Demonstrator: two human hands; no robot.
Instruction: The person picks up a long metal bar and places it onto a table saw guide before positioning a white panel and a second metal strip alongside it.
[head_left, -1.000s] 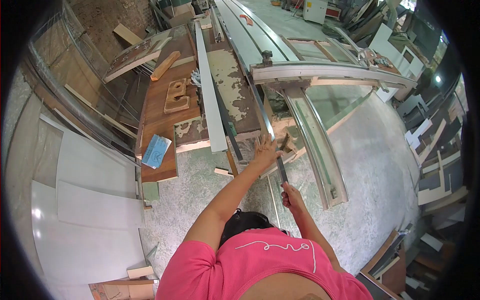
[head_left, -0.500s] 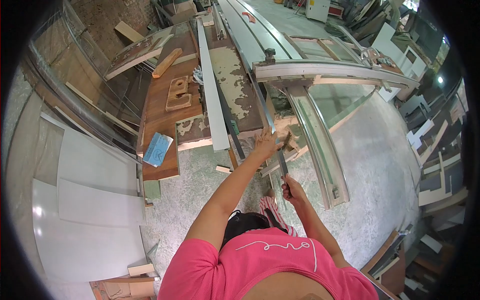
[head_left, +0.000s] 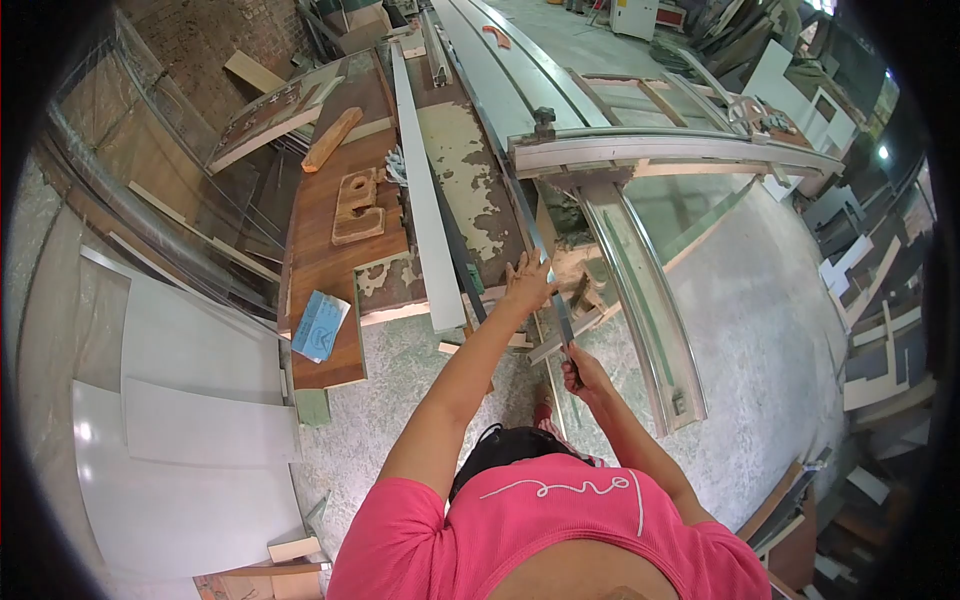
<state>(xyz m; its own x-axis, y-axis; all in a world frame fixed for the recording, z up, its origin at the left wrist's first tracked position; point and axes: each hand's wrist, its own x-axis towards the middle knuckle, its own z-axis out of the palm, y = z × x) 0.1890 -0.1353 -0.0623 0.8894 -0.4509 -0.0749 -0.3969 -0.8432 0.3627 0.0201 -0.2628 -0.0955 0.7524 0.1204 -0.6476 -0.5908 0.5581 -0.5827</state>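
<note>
A long, thin metal strip (head_left: 535,240), grey and flat with a dull shine, runs from far up the bench (head_left: 470,170) down past its near edge. The bench top is dark wood under cream paint that has flaked off in ragged patches. The right hand (head_left: 583,372) is closed in a fist round the strip's near end, just off the bench's near edge and over the speckled concrete floor (head_left: 760,330). The left hand (head_left: 527,280) lies open and flat, fingers spread a little, pressing on the bench at its near edge with the fingertips touching the strip's left side.

Left of the strip a pale, smooth white board (head_left: 425,190) lies lengthwise on the bench, its near end overhanging the edge. Further left, on a brown, smooth-grained panel (head_left: 330,260), sits a wood block (head_left: 358,205) with cut-out holes, and a blue packet (head_left: 320,325) lies near the panel's near corner. Right of the strip a curved pale frame (head_left: 640,290) with a glassy, greenish infill bends down toward the floor. White sheets (head_left: 190,420) lie stacked flat on the floor at the left.

Compared with half a second earlier, the right hand has moved up slightly toward the bench with the fist unchanged on the strip, and the left hand has kept its flat press at the same spot on the edge.
</note>
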